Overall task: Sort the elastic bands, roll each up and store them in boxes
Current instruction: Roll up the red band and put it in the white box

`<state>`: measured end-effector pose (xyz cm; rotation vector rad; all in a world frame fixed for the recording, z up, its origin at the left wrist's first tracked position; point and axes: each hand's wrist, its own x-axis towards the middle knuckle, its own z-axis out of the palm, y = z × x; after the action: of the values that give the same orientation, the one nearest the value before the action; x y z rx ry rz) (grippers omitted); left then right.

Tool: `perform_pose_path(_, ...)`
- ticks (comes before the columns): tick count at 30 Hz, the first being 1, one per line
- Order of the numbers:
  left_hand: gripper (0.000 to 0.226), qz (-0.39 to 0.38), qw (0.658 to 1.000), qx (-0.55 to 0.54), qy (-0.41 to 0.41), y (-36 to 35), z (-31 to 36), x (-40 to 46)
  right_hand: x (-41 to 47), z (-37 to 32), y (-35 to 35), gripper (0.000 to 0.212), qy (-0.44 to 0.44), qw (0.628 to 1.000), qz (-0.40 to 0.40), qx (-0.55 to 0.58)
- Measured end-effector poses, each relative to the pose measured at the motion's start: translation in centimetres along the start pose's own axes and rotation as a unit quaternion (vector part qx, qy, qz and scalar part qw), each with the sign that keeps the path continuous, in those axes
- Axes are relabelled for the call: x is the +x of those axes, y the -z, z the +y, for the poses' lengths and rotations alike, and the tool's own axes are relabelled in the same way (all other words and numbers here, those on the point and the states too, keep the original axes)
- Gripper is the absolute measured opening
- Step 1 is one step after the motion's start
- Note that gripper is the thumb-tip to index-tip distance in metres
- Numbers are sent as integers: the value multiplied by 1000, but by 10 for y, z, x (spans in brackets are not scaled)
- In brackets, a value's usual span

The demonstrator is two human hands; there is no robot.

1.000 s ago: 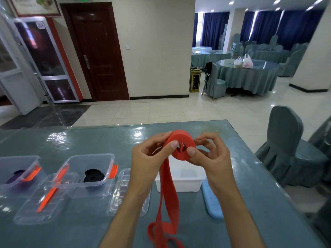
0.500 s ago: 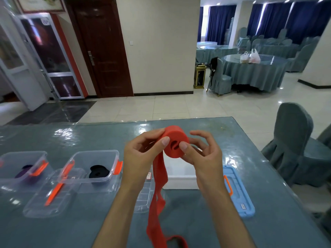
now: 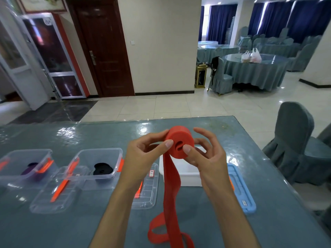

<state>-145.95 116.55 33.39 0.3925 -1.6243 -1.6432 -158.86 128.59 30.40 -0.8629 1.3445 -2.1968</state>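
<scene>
Banquet-hall table (image 3: 53, 230), hands (image 3: 141, 156) (image 3: 207, 158) pinching red band roll (image 3: 180, 140)

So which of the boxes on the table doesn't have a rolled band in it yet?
The white box behind the hands; the two clear ones hold a purple and a black roll.

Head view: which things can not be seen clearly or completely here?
- White box, head view: inside hidden by the hands and red band.
- Red band's loose end: cut off by the bottom edge.
- Purple roll: blurred behind its clear box wall.
- Lid label: too small to read.
</scene>
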Motion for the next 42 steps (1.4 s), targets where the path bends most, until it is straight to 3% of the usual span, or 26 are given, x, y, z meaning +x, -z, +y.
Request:
perform_pose_path(9,37,-21,999,35,-19,0,9,0,-14,-2,4,57,15,999,33,2)
perform_pose_path(14,27,-40,999,11,-26,-6,4,-3,-11,-12,6,54,49,997,51,-5)
perform_pose_path(18,31,-31,999,-37,-8,-3,2,-2,-11,-10,2,40,58,997,38,-17)
perform_pose_path(23,30,-22,998,-56,13,-1,-3,2,-5,-10,0,22,-2,1000,9,8)
perform_pose_path(28,37,-9,998,-61,26,-8,-13,0,-2,-8,-4,17,33,997,67,-35)
perform_pose_path(36,26,31,998,-44,12,-6,-14,4,12,-12,12,19,-10,998,-32,-55)
perform_pose_path(39,23,22,998,-48,17,-7,-16,6,15,-12,14,28,12,999,-11,-50)
perform_pose_path(42,36,-20,1000,3,14,-2,-15,9,16,-6,9,31,30,999,17,-24)
